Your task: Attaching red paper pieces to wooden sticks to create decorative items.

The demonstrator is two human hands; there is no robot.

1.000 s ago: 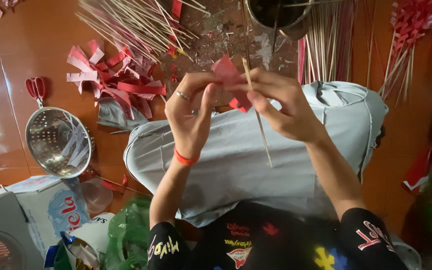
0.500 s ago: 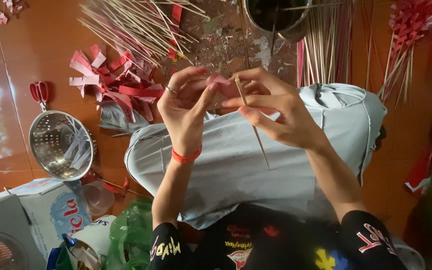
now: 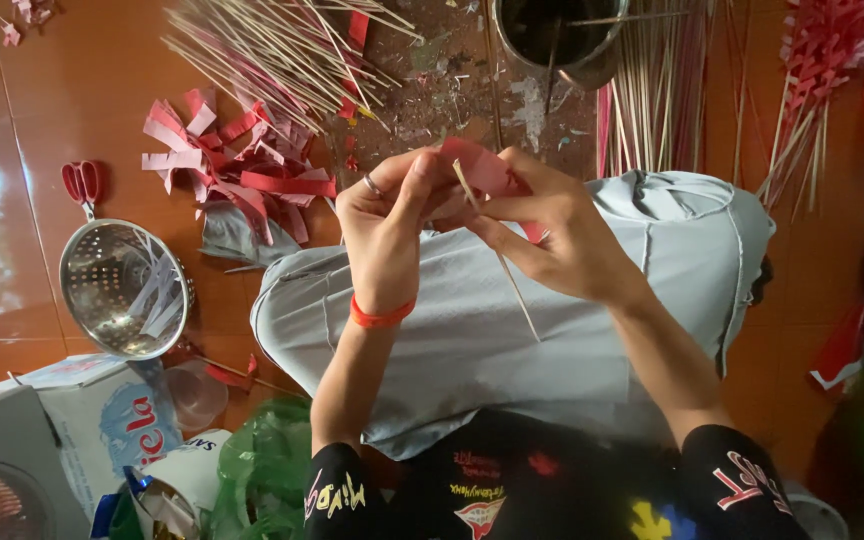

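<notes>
Over the last second we had drawn both hands closer: our left hand point(image 3: 387, 235) pinched the pink paper point(image 3: 477, 165), our right hand point(image 3: 552, 240) gripped the stick point(image 3: 500, 262), above our lap, wrapping underway.

Both forearms reach fwd from the bottom edge, bare below black printed sleeves, hands meeting at centre. Left hand point(image 3: 387, 230): wrist upright, back twd camera, fingers curled in, thumb pressed to fingertips, pinching. Right hand point(image 3: 547, 235): angled in from the right, thumb & index closed in a pinch, other fingers bent under.
</notes>
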